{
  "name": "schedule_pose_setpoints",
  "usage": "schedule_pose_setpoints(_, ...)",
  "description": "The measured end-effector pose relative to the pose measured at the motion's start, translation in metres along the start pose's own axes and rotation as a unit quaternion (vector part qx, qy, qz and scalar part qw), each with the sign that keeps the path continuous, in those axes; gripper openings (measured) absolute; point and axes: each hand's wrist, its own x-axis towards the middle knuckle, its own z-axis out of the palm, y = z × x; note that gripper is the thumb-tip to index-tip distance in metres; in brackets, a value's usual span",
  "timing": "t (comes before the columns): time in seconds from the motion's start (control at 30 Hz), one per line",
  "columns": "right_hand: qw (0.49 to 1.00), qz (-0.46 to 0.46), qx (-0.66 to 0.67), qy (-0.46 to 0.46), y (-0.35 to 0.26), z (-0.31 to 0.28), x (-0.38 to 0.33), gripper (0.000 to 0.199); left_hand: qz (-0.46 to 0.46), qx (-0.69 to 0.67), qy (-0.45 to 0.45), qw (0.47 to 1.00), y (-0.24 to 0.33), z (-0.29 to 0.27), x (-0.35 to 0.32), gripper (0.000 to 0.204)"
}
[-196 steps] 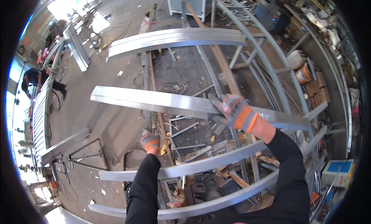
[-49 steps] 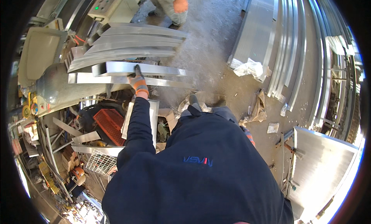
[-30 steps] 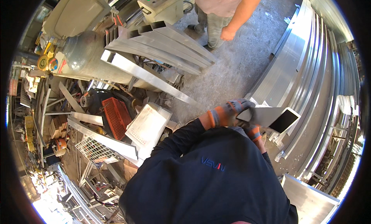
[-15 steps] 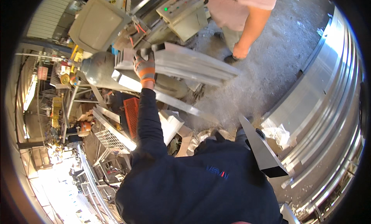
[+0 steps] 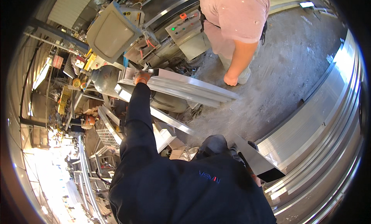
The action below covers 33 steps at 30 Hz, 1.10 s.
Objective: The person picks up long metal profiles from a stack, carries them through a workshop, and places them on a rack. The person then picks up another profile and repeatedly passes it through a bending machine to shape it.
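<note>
My left hand, in a grey and orange glove, stretches forward and grips the near end of a bundle of silver metal profiles. The bundle slants away to the right, its far ends low over the floor. Beneath it a separate metal profile leans at a similar slant. At my right side a wide metal profile stands tilted, its dark hollow end toward me. A bit of my right hand shows at its lower edge; the profile hides the fingers, which seem to hold it from behind.
A person in a pink shirt stands ahead, one arm hanging down. Beyond the bundle are a control box with a green light and a grey gas cylinder. Long metal profiles lie stacked along the right. Clutter and a wire crate fill the left.
My view has tilted, so the scene sits lower. My left hand stays at the bundle's end, its fingers now less visible. A bit of my right hand has come into view beside the wide profile.
</note>
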Motion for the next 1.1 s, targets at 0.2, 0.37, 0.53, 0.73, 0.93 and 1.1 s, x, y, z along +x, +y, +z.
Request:
schedule_pose_setpoints(0.2,0.96,-0.267,-0.079,-0.017,-0.11,-0.052,0.041,0.028,-0.022,-0.042,0.028,0.998,0.004,-0.01,-0.018,0.111)
schedule_pose_setpoints(0.37,0.761,-0.605,-0.233,0.038,-0.304,-0.052,0.125,0.027,-0.026,-0.055,0.036,0.997,0.013,-0.026,-0.049,0.114)
schedule_pose_setpoints(0.53,0.87,-0.492,-0.028,-0.034,-0.449,-0.025,0.146,0.036,-0.058,-0.067,0.032,0.996,0.023,-0.042,-0.07,0.106)
schedule_pose_setpoints(0.73,0.874,-0.445,-0.116,-0.157,-0.493,0.006,0.182,0.034,0.028,-0.095,0.046,0.994,0.021,-0.058,-0.128,0.092)
schedule_pose_setpoints(0.93,0.726,-0.605,-0.281,-0.166,-0.487,-0.006,0.193,0.037,0.165,-0.097,0.057,0.98,0.037,-0.082,-0.207,0.098)
schedule_pose_setpoints(1.1,0.923,-0.35,-0.101,-0.126,-0.471,-0.052,0.173,0.043,0.228,-0.093,0.021,0.969,0.047,-0.076,-0.237,0.098)
